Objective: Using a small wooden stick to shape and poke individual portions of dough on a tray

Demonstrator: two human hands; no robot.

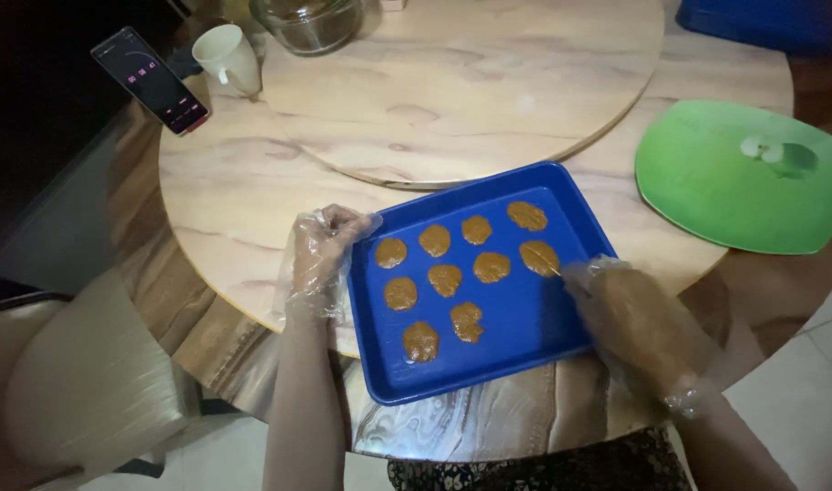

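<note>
A blue rectangular tray [525, 318] lies on the round marble-patterned table, holding several flat brown dough rounds [445, 278] in rows. My left hand [320, 259], in a clear plastic glove, rests on the tray's left rim. My right hand [630, 323], also gloved, holds a thin stick [545, 262] whose tip touches the rightmost dough round [539, 257]. The lower right part of the tray bears no dough.
A round turntable [470, 82] sits at the table's middle. A green mat [739, 177] lies at the right. A white cup [226, 56], a glass jar [308, 23] and a propped phone [150, 80] stand at the far left. A chair [79, 382] is at lower left.
</note>
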